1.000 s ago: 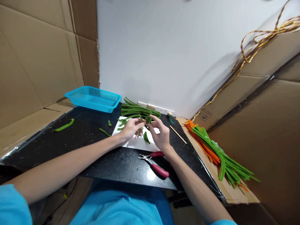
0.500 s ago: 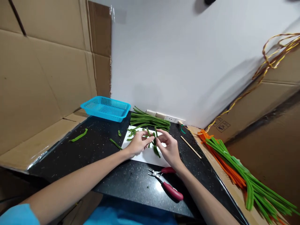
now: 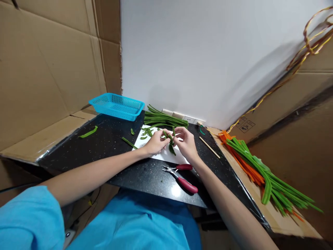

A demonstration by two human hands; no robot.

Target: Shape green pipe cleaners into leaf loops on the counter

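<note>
Between my two hands is a dark green piece of bent pipe cleaner (image 3: 172, 150), its looped end hanging over a white sheet of paper (image 3: 163, 156). My left hand (image 3: 156, 141) pinches it from the left, and my right hand (image 3: 185, 141) grips it from the right with thumb and fingers. Fingers partly hide where the strands cross. Short curled green pieces (image 3: 147, 131) lie on the paper's left part. Just below the sheet rest red-handled pliers (image 3: 182, 177), jaws pointing left.
A blue plastic basket (image 3: 117, 106) stands at the back left. Behind the paper lies a bundle of dark green pipe cleaners (image 3: 165, 118). A wooden stick (image 3: 209, 147) is to the right. Orange strips (image 3: 244, 161) and light green strips (image 3: 267, 177) lie on cardboard at the right.
The camera view has tilted downward, so everything sits higher in the picture. My hands stay close together on the same green piece, with the fingers shifted slightly.
</note>
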